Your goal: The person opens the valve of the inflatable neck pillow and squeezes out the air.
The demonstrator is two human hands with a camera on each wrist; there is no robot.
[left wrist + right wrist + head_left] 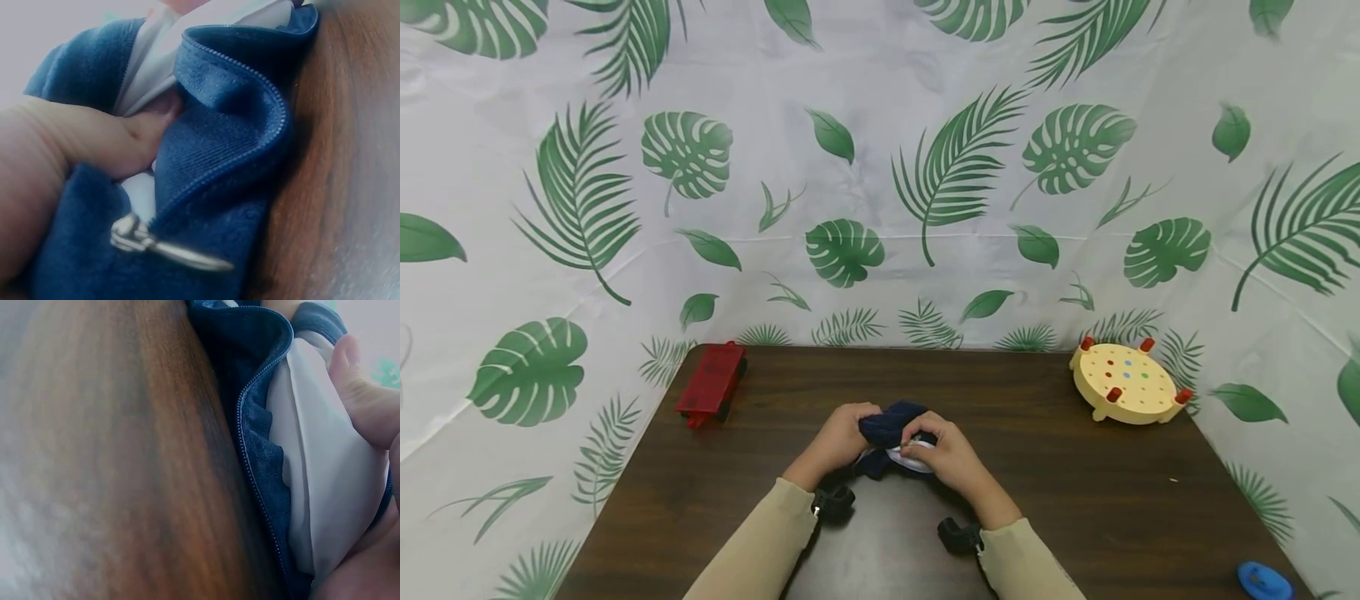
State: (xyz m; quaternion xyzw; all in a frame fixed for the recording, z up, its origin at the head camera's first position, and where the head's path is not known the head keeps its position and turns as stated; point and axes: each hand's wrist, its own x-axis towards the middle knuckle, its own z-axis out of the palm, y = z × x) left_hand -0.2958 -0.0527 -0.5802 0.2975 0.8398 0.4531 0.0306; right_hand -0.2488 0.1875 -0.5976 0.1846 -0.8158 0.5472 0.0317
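Note:
A navy blue zippered pouch (889, 425) with white lining lies at the middle of the table, held between both hands. Its zip stands undone, and the metal zip pull (172, 249) hangs near the left hand. The left hand (841, 435) grips the pouch's left side, its thumb (119, 134) pressed into the opening against the lining. On the other side the right hand (953, 457) holds the edge, thumb and fingers about the white lining (328, 462). Cloth hides some fingertips of both hands.
At the back left of the dark wooden table (1000, 392) stands a red toy cart (713, 383) with black wheels. A round yellow pegboard toy (1123, 383) with red pegs sits back right. A blue object (1264, 581) lies at the front right. Leaf-print cloth (865, 167) hangs behind.

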